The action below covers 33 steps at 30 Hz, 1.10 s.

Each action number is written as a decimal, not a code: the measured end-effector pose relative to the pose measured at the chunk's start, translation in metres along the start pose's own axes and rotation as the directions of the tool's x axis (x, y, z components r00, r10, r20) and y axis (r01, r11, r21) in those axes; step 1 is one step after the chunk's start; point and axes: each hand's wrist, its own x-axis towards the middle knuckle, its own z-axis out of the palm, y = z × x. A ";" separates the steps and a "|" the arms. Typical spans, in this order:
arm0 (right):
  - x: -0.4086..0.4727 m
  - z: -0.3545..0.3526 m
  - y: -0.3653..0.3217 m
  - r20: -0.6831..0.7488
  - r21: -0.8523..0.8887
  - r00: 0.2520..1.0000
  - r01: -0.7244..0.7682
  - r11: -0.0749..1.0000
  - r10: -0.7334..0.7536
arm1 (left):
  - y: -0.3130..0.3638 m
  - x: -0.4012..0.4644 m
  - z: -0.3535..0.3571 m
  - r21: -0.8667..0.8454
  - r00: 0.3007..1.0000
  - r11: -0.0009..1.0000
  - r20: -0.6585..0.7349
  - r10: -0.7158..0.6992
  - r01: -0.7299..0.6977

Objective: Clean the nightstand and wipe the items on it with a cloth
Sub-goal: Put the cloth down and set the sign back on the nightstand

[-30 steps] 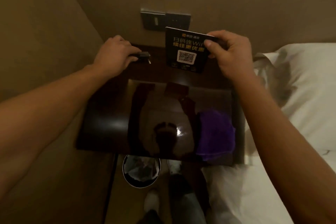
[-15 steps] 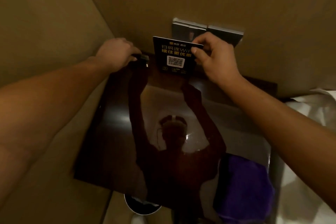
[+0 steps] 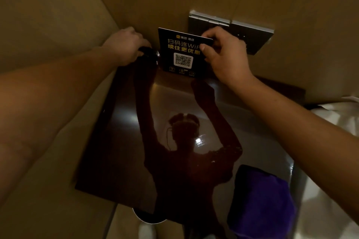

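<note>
A dark glossy nightstand (image 3: 120, 141) fills the middle of the view, mirroring my arms. At its back edge stands a black sign with a QR code (image 3: 181, 52), and my right hand (image 3: 223, 56) pinches its upper right corner. My left hand (image 3: 126, 45) grips a small dark object (image 3: 149, 53) at the back left corner; what it is cannot be told. A folded purple cloth (image 3: 260, 203) lies on the nightstand's front right part, touched by neither hand.
Grey wall switch plates (image 3: 248, 31) sit just behind the sign. Beige walls close in at the left and back. White bedding (image 3: 334, 122) lies to the right. A round bin (image 3: 149, 217) stands on the floor below the front edge.
The view has moved closer and leftward over the nightstand. Both hands keep their hold at the back edge; the sign now stands near the wall under the switch plates.
</note>
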 end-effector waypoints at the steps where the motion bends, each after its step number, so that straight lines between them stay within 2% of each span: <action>1: -0.001 -0.001 0.000 -0.005 -0.027 1.000 -0.002 1.000 0.002 | 0.001 0.001 -0.001 0.004 1.000 1.000 0.009 0.000 0.000; 6: -0.005 -0.005 -0.003 -0.023 -0.077 1.000 -0.005 0.997 0.003 | 0.006 -0.002 -0.003 0.011 0.999 0.999 0.013 -0.037 0.036; 16: -0.020 -0.009 -0.009 -0.057 -0.029 0.994 -0.090 0.996 0.088 | 0.020 -0.021 -0.007 -0.032 0.989 0.995 -0.111 -0.100 0.097; 20: -0.033 -0.021 -0.015 -0.090 -0.016 0.986 -0.142 0.990 0.140 | 0.031 -0.040 -0.007 -0.113 0.968 0.987 -0.211 -0.135 0.113; 24: -0.048 -0.040 -0.021 -0.144 0.009 0.980 -0.140 0.990 0.140 | 0.044 -0.065 -0.003 -0.276 0.922 0.943 -0.283 -0.265 0.186; 29: -0.093 -0.071 -0.039 -0.237 0.059 0.961 -0.130 0.990 0.140 | 0.070 -0.106 -0.007 -0.263 0.921 0.958 -0.334 -0.199 0.111; 33: -0.136 -0.092 -0.056 -0.375 0.057 0.920 -0.095 0.994 0.109 | 0.099 -0.129 -0.022 -0.362 0.889 0.927 -0.389 -0.241 0.093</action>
